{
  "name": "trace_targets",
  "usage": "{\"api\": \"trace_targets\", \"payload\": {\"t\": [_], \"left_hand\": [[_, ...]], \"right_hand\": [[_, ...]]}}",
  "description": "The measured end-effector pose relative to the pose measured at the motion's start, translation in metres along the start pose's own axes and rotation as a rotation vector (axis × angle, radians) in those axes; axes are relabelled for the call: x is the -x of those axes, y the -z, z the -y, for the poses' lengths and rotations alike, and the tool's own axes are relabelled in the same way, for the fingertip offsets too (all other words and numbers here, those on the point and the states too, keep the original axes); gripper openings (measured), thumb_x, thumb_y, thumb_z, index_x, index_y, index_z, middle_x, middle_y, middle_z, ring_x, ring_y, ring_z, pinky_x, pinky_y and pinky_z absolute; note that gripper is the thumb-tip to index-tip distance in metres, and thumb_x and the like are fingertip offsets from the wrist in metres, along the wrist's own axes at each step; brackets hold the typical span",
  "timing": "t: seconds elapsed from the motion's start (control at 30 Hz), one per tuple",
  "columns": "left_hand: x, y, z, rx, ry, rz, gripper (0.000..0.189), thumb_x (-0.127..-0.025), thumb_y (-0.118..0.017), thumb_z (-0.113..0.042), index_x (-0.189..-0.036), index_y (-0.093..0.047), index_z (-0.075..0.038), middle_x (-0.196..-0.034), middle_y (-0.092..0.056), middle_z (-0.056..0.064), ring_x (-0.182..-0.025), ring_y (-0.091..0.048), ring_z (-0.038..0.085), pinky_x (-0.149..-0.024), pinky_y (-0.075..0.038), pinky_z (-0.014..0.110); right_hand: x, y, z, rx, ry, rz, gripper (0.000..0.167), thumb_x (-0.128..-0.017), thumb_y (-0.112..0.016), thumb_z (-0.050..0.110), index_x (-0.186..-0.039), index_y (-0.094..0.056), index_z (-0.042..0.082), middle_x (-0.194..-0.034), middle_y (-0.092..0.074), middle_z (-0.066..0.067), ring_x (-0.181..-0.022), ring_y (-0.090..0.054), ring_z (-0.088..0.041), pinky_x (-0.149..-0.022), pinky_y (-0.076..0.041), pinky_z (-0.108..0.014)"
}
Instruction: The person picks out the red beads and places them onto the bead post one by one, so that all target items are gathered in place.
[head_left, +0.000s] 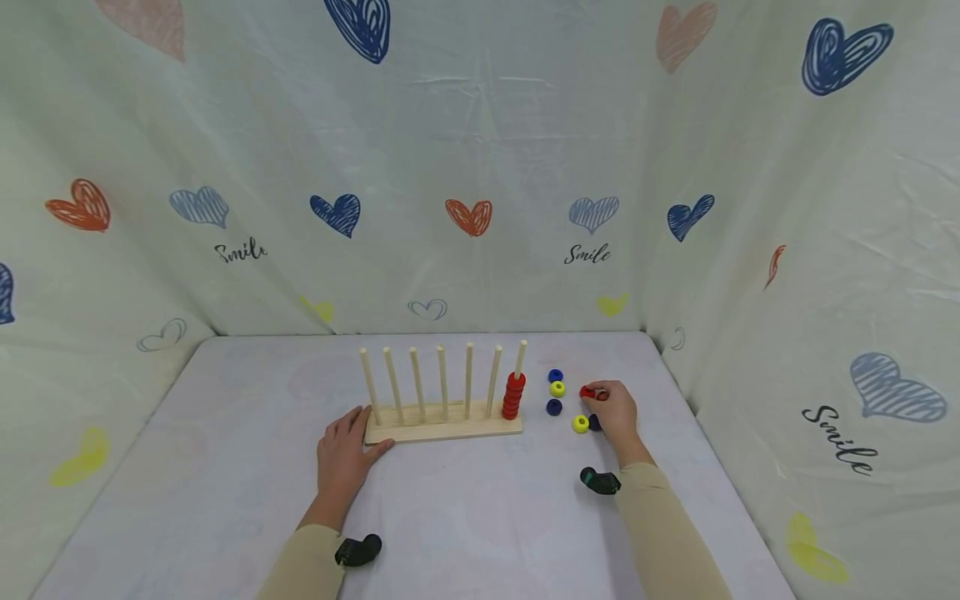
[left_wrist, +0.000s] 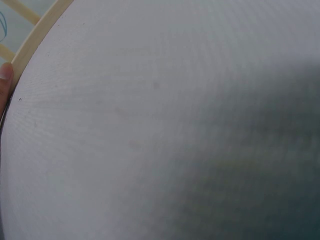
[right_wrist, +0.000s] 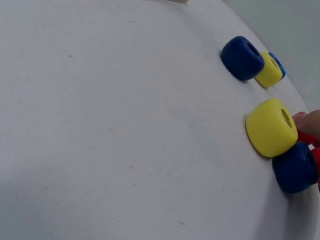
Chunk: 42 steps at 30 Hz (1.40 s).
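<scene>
A wooden peg stand (head_left: 450, 429) has a row of several upright pegs. Red beads (head_left: 513, 397) are stacked on its rightmost peg. My left hand (head_left: 343, 454) holds the stand's left end, thumb along the front edge and fingers at the side. In the left wrist view the thumb (left_wrist: 5, 77) lies against the wooden base (left_wrist: 37, 32). My right hand (head_left: 617, 415) is over the loose beads at the right, its fingertips pinching a red bead (head_left: 587, 392). A second red bead (head_left: 602, 396) shows under the fingers. The right wrist view shows only the thumb (right_wrist: 311, 122) beside red.
Right of the stand lie a blue bead (head_left: 555, 376), a yellow bead (head_left: 557, 389) and a dark blue bead (head_left: 554, 407). Nearer me are another yellow bead (head_left: 581, 424) and a dark blue one (right_wrist: 295, 169) beside it. A heart-patterned curtain (head_left: 480, 150) surrounds the white table (head_left: 465, 517).
</scene>
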<state>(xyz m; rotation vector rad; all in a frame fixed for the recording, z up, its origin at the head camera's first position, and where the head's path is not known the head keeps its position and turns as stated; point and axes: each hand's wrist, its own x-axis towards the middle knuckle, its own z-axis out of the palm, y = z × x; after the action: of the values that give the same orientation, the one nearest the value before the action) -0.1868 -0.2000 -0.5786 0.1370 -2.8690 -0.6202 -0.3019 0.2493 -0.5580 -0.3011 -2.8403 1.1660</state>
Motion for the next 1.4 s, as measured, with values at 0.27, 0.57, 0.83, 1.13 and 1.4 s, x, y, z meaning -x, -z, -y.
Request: {"api": "trace_targets", "payload": {"t": [0.27,0.57,0.83,1.13,1.4], "left_hand": [[0.0,0.0,0.0,0.003,0.001,-0.007,0.08,-0.083,-0.075,-0.044,-0.144,-0.044,-0.002,-0.145,-0.04,0.023,-0.127,-0.036,0.044,-0.099,-0.032,0.061],[-0.002,0.001,0.0,-0.002,0.009,0.021,0.08,-0.085,-0.073,-0.045,-0.146,-0.041,-0.004,-0.147,-0.038,0.022,-0.129,-0.035,0.044,-0.1,-0.032,0.061],[-0.002,0.003,-0.002,0.001,0.023,0.032,0.08,-0.085,-0.073,-0.044,-0.146,-0.041,-0.004,-0.148,-0.037,0.022,-0.13,-0.034,0.043,-0.102,-0.03,0.06],[-0.001,0.003,-0.003,-0.002,0.03,0.04,0.081,-0.085,-0.073,-0.045,-0.147,-0.04,-0.004,-0.149,-0.036,0.022,-0.131,-0.032,0.043,-0.103,-0.029,0.06],[0.001,0.002,-0.002,0.006,0.004,0.0,0.08,-0.084,-0.074,-0.044,-0.145,-0.043,-0.002,-0.145,-0.039,0.023,-0.128,-0.035,0.044,-0.1,-0.031,0.061]], "right_hand": [[0.001,-0.001,0.0,0.004,0.018,-0.025,0.028,-0.086,-0.075,0.013,-0.111,-0.07,0.002,-0.103,-0.058,-0.014,-0.089,-0.05,-0.029,-0.076,-0.044,-0.04],[0.002,-0.002,0.0,-0.005,0.014,-0.037,0.027,-0.086,-0.075,0.013,-0.11,-0.07,0.001,-0.105,-0.059,-0.015,-0.09,-0.051,-0.029,-0.078,-0.045,-0.041],[0.001,-0.004,0.0,-0.008,-0.002,-0.037,0.027,-0.088,-0.073,0.013,-0.111,-0.069,0.001,-0.11,-0.059,-0.016,-0.094,-0.051,-0.03,-0.082,-0.046,-0.044],[0.002,0.002,0.003,-0.036,-0.02,-0.008,0.027,-0.086,-0.075,0.014,-0.109,-0.069,0.003,-0.102,-0.058,-0.014,-0.089,-0.05,-0.029,-0.074,-0.044,-0.037],[0.003,0.01,0.003,-0.104,-0.005,0.054,0.026,-0.087,-0.073,0.013,-0.111,-0.068,0.002,-0.104,-0.058,-0.014,-0.089,-0.051,-0.027,-0.071,-0.044,-0.034]]}}
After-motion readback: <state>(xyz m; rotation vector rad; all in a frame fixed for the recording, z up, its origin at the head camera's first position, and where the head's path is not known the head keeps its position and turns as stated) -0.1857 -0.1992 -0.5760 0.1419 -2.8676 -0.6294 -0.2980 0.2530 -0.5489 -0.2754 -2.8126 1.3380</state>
